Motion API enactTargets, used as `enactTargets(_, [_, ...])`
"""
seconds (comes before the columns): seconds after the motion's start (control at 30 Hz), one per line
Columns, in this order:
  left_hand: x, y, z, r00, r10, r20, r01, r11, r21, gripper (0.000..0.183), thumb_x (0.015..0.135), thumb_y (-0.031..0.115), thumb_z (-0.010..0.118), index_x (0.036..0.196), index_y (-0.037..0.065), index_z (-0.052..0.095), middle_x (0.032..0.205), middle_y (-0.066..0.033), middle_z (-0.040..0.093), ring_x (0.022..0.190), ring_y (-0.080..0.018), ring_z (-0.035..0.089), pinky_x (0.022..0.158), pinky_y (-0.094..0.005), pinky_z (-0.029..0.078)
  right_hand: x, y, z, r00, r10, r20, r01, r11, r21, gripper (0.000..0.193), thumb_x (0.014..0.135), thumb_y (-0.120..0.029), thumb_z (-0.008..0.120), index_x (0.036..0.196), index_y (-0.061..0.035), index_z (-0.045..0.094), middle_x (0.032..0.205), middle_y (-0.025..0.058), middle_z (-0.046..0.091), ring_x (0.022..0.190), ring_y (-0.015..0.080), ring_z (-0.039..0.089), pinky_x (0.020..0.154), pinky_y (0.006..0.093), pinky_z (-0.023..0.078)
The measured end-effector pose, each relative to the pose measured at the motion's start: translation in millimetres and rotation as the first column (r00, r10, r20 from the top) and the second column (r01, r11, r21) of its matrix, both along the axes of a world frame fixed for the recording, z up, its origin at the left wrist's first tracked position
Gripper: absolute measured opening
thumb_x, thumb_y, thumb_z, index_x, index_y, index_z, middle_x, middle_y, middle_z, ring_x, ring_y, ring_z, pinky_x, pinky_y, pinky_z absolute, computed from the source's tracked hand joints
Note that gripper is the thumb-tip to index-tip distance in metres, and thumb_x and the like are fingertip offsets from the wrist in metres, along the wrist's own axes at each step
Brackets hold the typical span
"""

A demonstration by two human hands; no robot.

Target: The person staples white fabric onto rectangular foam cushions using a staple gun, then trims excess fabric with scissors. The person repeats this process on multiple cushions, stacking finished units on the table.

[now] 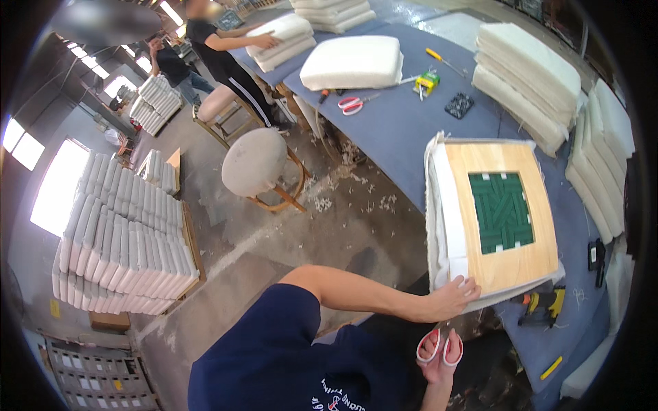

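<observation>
Scissors [459, 351] hang from my right hand [439, 366], fingers threaded through both red-and-white loops, blades too dark to read. Beside them, my left hand [452, 299] is curled over the near left corner of the cushion [500, 212], gripping its rim. That cushion lies on the counter's [404, 157] near left edge, wooden panel [545, 212] and green webbing [504, 222] uppermost. I'd press that corner flat, fingertips well back from the blades, and draw the white cloth taut along the side; the corner seems to jut past the counter's edge, so leaning hard could tip it.

Leftward, floor lies between the padded stool [255, 157] and the counter's left edge, giving my elbow room. Blue top shows between the cushion and a black speckled object [459, 105]. On the right it's tighter: a yellow drill [545, 306] just beside the near right corner, stacked cushions [600, 164] along the far right.
</observation>
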State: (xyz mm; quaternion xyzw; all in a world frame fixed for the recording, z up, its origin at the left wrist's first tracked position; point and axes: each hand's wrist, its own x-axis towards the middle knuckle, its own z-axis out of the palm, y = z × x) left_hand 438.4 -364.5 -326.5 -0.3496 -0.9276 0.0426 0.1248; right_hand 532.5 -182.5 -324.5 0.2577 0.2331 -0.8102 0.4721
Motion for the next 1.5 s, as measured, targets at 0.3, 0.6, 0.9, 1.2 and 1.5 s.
enactTargets(0.3, [-6,-17,3,0.988,-0.123,0.088,0.113,0.987,0.116,0.016,0.084,0.033,0.076,0.089,0.021,0.086,0.137,-0.0065,0.057,0.134,-0.0322,0.05,0.088,-0.0396,0.048,-11,0,16,0.993,-0.005,0.114,0.015,0.997,-0.082,0.067,0.108,-0.07,0.045,0.092,-0.0079,0.062,0.067,0.0046,0.052,0.055,0.0215,0.051,0.047,0.0338,0.04])
enactTargets(0.6, [-6,-21,-1,0.982,-0.142,0.126,0.115,0.973,0.202,0.014,0.083,0.031,0.076,0.089,0.021,0.084,0.136,-0.0057,0.056,0.135,-0.034,0.049,0.093,-0.0428,0.049,1,9,-1,0.992,-0.105,0.065,0.105,0.994,0.01,0.063,0.108,-0.065,0.053,0.08,-0.0086,0.06,0.057,0.0032,0.05,0.041,0.0155,0.045,0.037,0.0252,0.036])
enactTargets(0.9, [-11,-26,7,0.97,-0.176,0.169,0.129,0.957,0.259,0.01,0.084,0.029,0.077,0.086,0.022,0.084,0.13,-0.0055,0.057,0.128,-0.0317,0.051,0.089,-0.0436,0.049,3,7,-1,0.995,-0.092,0.045,0.097,0.989,-0.116,0.063,0.111,-0.062,0.046,0.094,-0.0038,0.061,0.071,0.0058,0.051,0.059,0.0188,0.048,0.056,0.0332,0.041])
enactTargets(1.2, [1,-10,11,0.998,-0.048,-0.026,0.05,0.997,0.052,0.022,0.089,0.031,0.072,0.095,0.013,0.082,0.133,-0.0091,0.058,0.127,-0.0316,0.053,0.084,-0.0389,0.051,1,10,-23,0.996,-0.076,0.035,0.078,0.995,-0.056,0.062,0.11,-0.065,0.047,0.085,-0.0109,0.061,0.06,-0.0002,0.048,0.047,0.0151,0.047,0.046,0.0311,0.038])
enactTargets(1.5, [-12,-17,9,0.973,-0.171,0.157,0.16,0.984,0.083,0.023,0.089,0.03,0.073,0.1,0.011,0.079,0.132,-0.0102,0.056,0.128,-0.0321,0.053,0.083,-0.0403,0.05,1,2,-1,0.999,-0.037,-0.012,0.035,0.993,-0.11,0.06,0.11,-0.065,0.046,0.094,-0.0087,0.058,0.072,0.0024,0.052,0.056,0.0168,0.049,0.052,0.0338,0.042])
